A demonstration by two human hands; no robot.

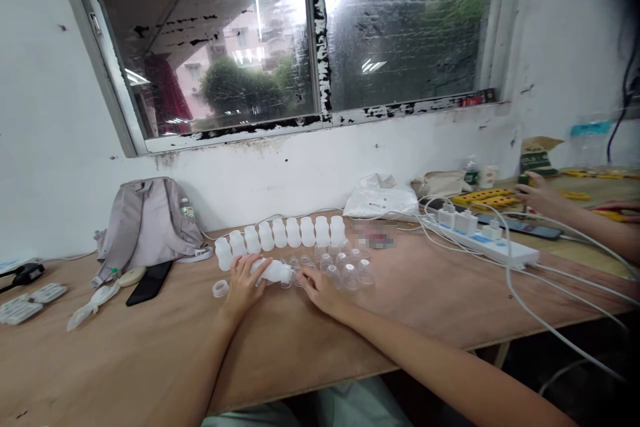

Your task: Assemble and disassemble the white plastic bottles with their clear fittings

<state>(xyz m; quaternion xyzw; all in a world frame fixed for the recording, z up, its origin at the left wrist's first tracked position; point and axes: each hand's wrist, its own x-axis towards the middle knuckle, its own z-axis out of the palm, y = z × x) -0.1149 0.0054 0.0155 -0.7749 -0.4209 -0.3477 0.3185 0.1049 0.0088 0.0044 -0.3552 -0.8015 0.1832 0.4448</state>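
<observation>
My left hand (246, 283) is wrapped round a white waisted bottle (275, 271), which lies tipped sideways with its neck to the right. At the neck, my right hand (317, 288) has its fingers drawn together; whatever they hold is too small to make out. Behind my hands stands a row of similar white bottles (293, 232). Several clear dome-shaped covers (349, 275) are grouped on the table just right of and behind my right hand. Left of my left hand lies a white ring (220, 289).
A backpack (145, 227), a black phone (149, 283) and a plastic bag (95, 303) lie left on the brown table (280, 353). A white bag (381, 197) lies by the wall. Right are a power strip (485, 241), trailing cables and another person's hand (543, 197).
</observation>
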